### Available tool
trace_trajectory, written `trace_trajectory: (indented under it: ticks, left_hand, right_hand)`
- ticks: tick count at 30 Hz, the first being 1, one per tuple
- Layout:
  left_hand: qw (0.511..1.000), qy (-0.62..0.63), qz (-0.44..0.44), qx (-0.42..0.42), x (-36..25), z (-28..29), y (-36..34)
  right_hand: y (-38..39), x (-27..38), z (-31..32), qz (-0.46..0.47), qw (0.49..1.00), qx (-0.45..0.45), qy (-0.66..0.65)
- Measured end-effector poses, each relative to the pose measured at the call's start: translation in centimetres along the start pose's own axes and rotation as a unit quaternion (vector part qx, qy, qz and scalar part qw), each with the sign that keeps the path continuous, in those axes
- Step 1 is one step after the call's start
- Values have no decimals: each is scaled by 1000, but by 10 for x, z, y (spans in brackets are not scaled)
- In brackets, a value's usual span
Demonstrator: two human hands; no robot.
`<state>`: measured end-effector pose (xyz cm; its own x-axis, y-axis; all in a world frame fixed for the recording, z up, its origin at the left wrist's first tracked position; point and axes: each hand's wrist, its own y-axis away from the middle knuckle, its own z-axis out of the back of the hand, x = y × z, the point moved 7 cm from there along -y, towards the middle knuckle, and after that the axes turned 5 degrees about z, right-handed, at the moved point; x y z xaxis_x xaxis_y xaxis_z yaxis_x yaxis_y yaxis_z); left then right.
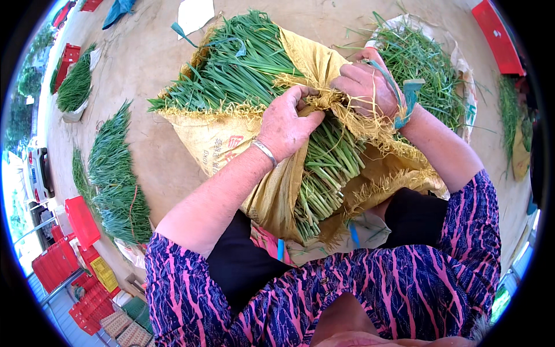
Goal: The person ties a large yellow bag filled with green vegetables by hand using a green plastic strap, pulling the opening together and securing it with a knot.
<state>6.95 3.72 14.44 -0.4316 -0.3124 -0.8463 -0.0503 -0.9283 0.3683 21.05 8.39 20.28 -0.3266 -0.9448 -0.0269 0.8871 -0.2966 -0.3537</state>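
A yellow woven sack (202, 139) is wrapped around a large bundle of garlic chives (245, 66) in front of me. The leaves fan out at the far left, and the pale stalk ends point back toward my lap. Over the middle of the bundle, two frayed parts of the sack meet in a twisted knot. My left hand (289, 122) pinches the left side of this knot between thumb and fingers. My right hand (365, 87) is closed in a fist around the sack material on the knot's right. A blue-green cloth strip (409, 95) hangs around my right wrist.
Cut greens (413, 69) lie on a white sack at the far right. More chive bundles (115, 176) rest on the floor at left, near red crates (55, 266). Another red crate (498, 37) stands at the far right edge. A white sheet (195, 16) lies beyond the bundle.
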Motion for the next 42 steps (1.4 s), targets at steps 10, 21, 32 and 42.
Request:
trace_trajectory:
  ticks: [10, 21, 32, 42]
  left_hand:
    - [996, 60, 66, -22, 14, -3, -22]
    - [988, 2, 14, -154, 12, 1, -20]
    - [989, -30, 29, -140, 3, 0, -13]
    - [994, -25, 56, -87, 2, 0, -31]
  right_hand:
    - [-6, -18, -11, -89, 993, -51, -66]
    - [11, -8, -19, -82, 996, -4, 19]
    - [28, 6, -36, -167, 986, 11, 24]
    - [20, -1, -43, -94, 987, 96, 89]
